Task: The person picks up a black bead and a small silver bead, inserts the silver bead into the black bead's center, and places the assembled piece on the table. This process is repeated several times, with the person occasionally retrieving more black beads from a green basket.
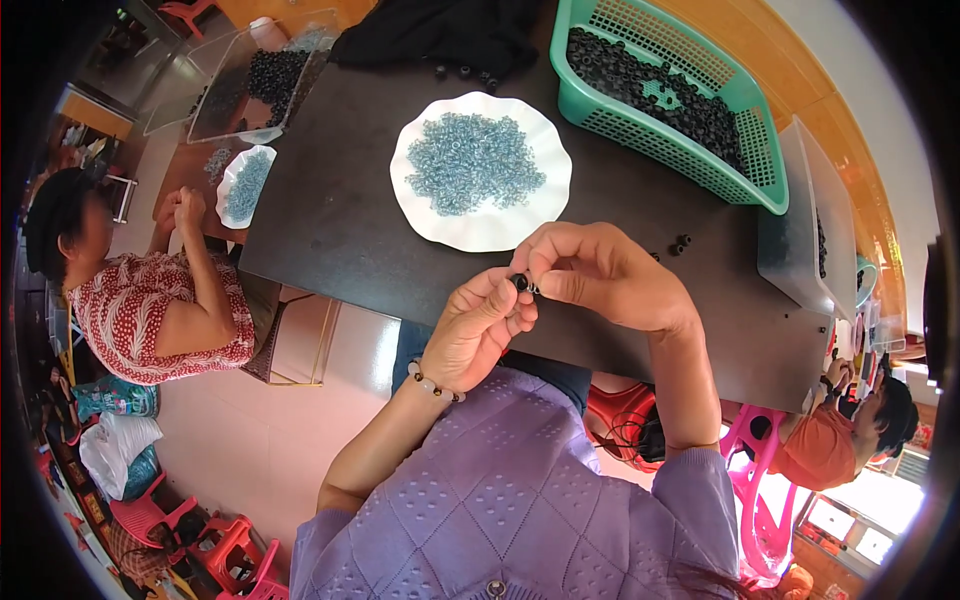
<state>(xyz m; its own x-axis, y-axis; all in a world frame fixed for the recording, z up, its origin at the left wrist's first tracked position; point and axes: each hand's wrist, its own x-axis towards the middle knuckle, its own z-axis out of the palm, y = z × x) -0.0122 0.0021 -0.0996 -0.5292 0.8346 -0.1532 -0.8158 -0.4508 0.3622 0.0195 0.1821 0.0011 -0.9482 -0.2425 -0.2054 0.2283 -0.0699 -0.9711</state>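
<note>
Just in front of the scalloped white plate (490, 236), my two hands meet over the dark table's near edge. My left hand (474, 335) is closed, its thumb and fingers pinching a small round black part (519, 282) with a hollow middle. Close against that part, my right hand (612, 278) also pinches; whatever lies between its fingertips is too small to name. A broad heap of tiny translucent bluish pieces (470, 165) covers the plate. Several loose black parts (680, 246) lie on the table to the right of my right hand.
A green basket (655, 145) of black parts stands at the back right, beside a clear plastic bin (800, 235). Black cloth (440, 35) lies at the back. One person (165, 300) sits at left near a smaller plate (228, 190); another (830, 445) is at right.
</note>
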